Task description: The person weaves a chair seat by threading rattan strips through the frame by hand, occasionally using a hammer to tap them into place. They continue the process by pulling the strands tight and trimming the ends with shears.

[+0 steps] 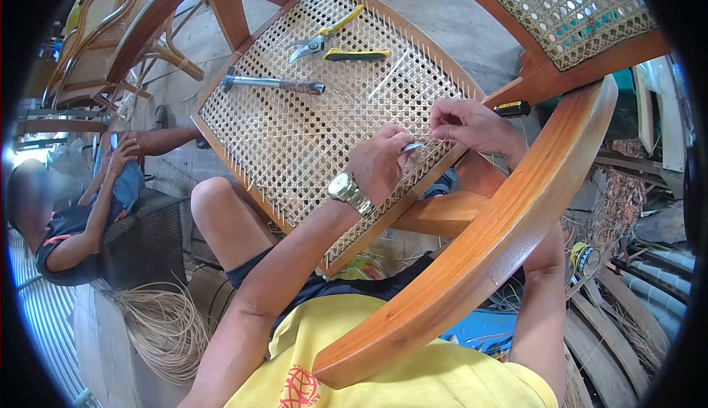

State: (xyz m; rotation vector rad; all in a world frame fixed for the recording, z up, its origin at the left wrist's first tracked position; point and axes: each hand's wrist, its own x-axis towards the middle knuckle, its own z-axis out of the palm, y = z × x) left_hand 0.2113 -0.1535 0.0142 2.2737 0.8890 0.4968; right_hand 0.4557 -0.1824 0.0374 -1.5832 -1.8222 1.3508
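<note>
A woven cane seat (295, 135) in a wooden chair frame lies in front of me, loose strand ends standing along its edges. My left hand (380, 158), wearing a wristwatch (349, 189), is closed around a small, thin, shiny piece (413, 147) whose kind I cannot make out. Beside it, my right hand (476, 128) pinches at the weave near the seat's right edge, apparently on a thin cane strand. Pruning shears (317, 43) with yellow handles and a hammer (273, 85) rest on the cane, beyond both hands.
A curved wooden armrest (479, 253) crosses over my right forearm. A black-and-yellow handle (512, 109) sticks out near the frame. The cane backrest (568, 9) rises at upper right. Another person (88, 216) sits at left, near a coil of cane (166, 327). Rattan chairs (118, 32) stand behind.
</note>
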